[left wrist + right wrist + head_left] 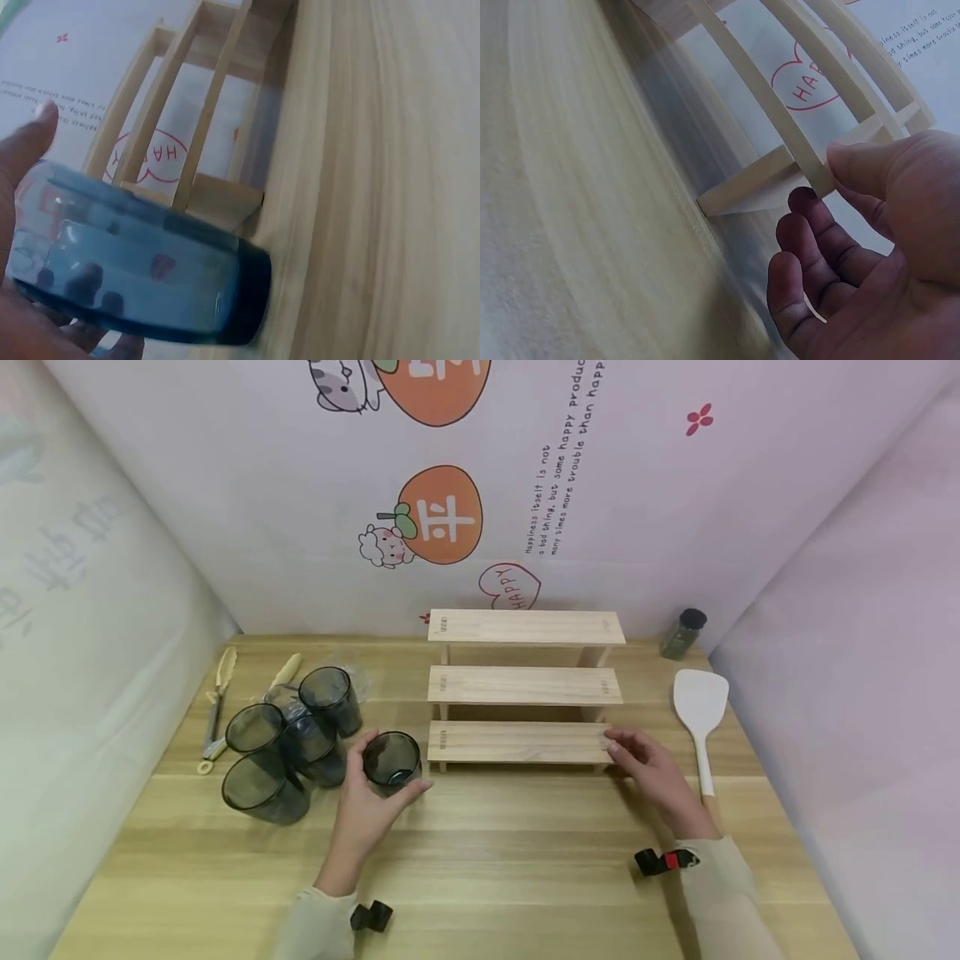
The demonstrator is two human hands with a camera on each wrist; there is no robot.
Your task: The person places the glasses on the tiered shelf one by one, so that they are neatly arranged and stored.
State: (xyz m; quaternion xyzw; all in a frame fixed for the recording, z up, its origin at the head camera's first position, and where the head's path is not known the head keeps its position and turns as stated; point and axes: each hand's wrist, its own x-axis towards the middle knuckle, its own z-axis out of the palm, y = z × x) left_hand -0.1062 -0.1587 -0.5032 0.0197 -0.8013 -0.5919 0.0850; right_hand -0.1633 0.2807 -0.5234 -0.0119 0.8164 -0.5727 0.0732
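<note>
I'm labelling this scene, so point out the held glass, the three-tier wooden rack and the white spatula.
Held glass (pixel 169 259): left wrist view, on its side wall.
Three-tier wooden rack (pixel 525 685): head view, on its middle board.
White spatula (pixel 701 708): head view, on its blade.

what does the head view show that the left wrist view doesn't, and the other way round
Only the head view shows the right hand at the right end of the shelf, the white spatula, the black-capped jar, the tongs and the full cluster of dark glasses.

Only the left wrist view shows the held glass side-on, with fingers partly seen through it, and the printed heart through the shelf's open frame.

Both show the left hand, held glass, shelf, wooden table and printed wall.
</note>
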